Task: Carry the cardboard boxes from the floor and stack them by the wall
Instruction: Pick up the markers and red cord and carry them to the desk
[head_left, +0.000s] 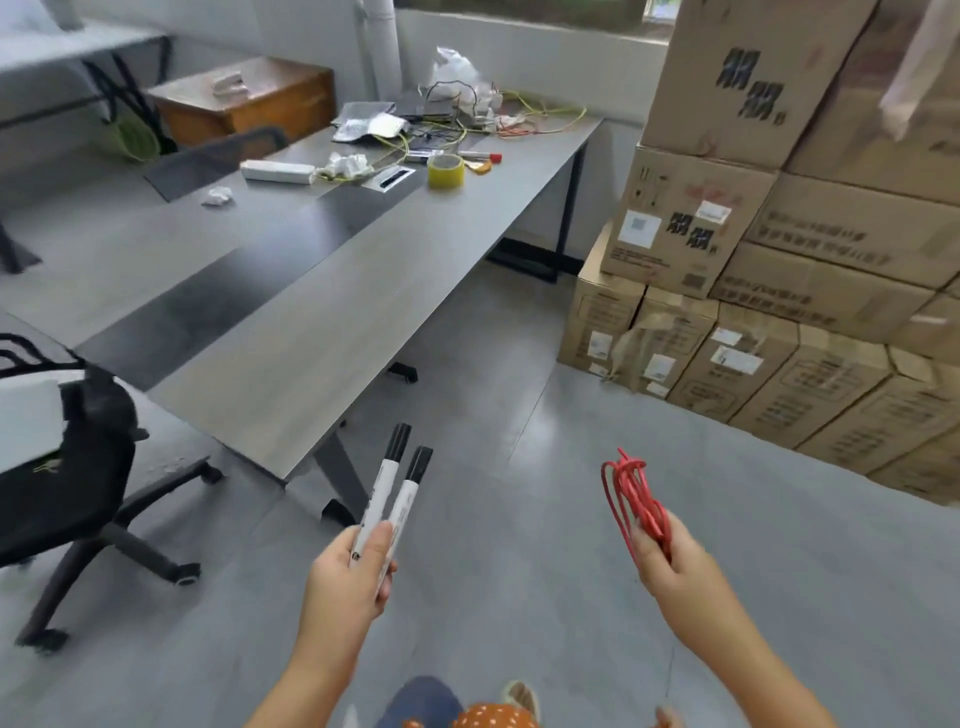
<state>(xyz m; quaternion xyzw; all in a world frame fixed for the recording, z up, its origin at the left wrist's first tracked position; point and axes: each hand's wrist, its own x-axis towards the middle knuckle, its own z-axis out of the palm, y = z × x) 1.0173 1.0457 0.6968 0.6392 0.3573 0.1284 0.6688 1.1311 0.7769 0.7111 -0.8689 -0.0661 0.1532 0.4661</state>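
Brown cardboard boxes (779, 249) stand stacked several rows high at the right, against the wall under the window. My left hand (345, 574) is low in the middle and grips two white markers with black caps (397, 488), which point up and away. My right hand (675, 564) is raised to its right, closed around a coil of red cable (631, 496). Both hands are well short of the stack, over bare grey floor.
A long grey table (322, 291) runs from the centre to the back, with yellow tape (445, 170), wires, a power strip and crumpled paper at its far end. A black office chair (88, 457) stands at the left. A wooden crate (244, 104) sits behind.
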